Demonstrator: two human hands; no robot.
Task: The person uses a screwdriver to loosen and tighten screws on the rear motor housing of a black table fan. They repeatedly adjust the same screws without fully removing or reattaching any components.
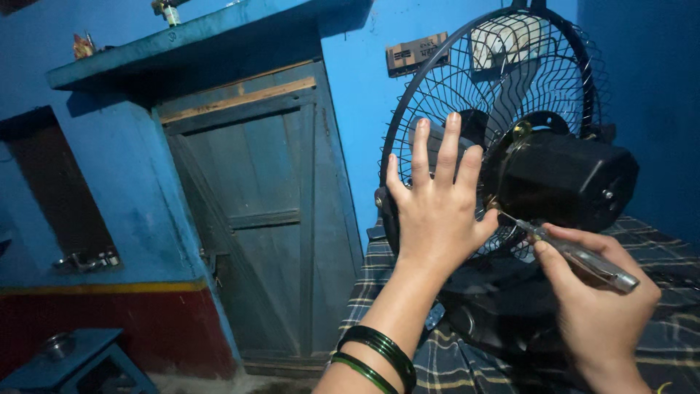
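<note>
From the head camera, the left hand (437, 208) lies flat and open, fingers spread, pressed against the black wire guard (430, 109) of a table fan (510, 146). Two dark green bangles (379, 354) circle that wrist. The right hand (598, 292) is closed around a screwdriver (576, 255) with a clear handle, and the thin metal tip points up and left, touching the fan just where the guard meets the black motor housing (565, 179). The fan is turned with its back toward the camera, and its base rests on a dark checked cloth (452, 365) with yellow lines. Behind it rise a blue wall (357, 80) and a weathered grey-blue wooden door (262, 204). A small blue stool (65, 361) stands at the lower left.
</note>
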